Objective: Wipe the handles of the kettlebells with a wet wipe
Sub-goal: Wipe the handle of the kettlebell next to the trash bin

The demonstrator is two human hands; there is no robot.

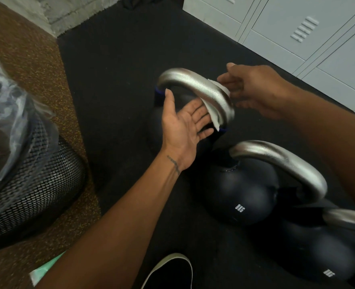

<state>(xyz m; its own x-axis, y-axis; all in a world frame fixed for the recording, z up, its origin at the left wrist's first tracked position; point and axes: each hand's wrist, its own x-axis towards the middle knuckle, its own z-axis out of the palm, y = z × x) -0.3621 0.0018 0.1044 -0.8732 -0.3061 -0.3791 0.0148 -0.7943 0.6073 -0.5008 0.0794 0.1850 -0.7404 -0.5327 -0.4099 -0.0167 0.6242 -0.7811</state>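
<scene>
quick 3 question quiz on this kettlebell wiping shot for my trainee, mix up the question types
1. True or false: the white wipe is draped over the handle of the farthest kettlebell.
2. Which weight is printed on the middle kettlebell? A) 8KG B) 20KG C) 32KG
3. Fill in: the ____ hand lies open, palm up, under that handle.
Key: 1 true; 2 A; 3 left.
</scene>
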